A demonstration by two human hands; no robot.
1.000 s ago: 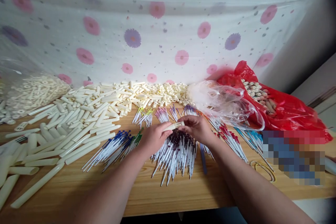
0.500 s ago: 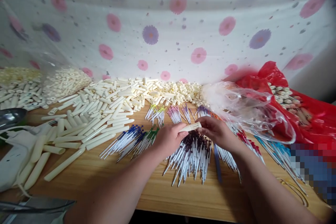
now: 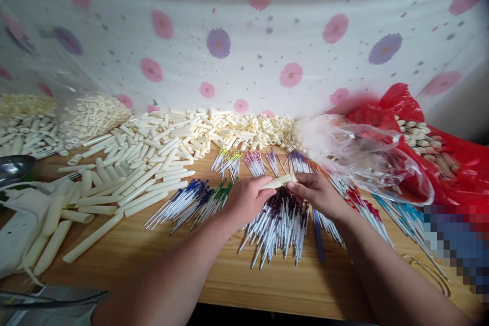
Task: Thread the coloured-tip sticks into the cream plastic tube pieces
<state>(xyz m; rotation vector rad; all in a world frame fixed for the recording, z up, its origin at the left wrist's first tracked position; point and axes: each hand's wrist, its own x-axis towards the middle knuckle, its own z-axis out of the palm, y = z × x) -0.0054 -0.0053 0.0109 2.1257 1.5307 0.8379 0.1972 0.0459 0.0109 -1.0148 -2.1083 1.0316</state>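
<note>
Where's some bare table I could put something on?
The wooden table is bare along its near edge, in front of the dark-ended sticks. Another patch lies between a long cream tube and the blue-ended sticks. It's crowded at the back with piled cream tubes, around the left hand and right hand, and by the red bag.

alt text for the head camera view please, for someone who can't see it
A left hand and a right hand hold a cream tube between them, over dark-tipped sticks on a wooden table. Blue-tipped sticks lie to the left, red-tipped sticks to the right. Behind are cream parts, a red bag and a flowered sheet.
</note>
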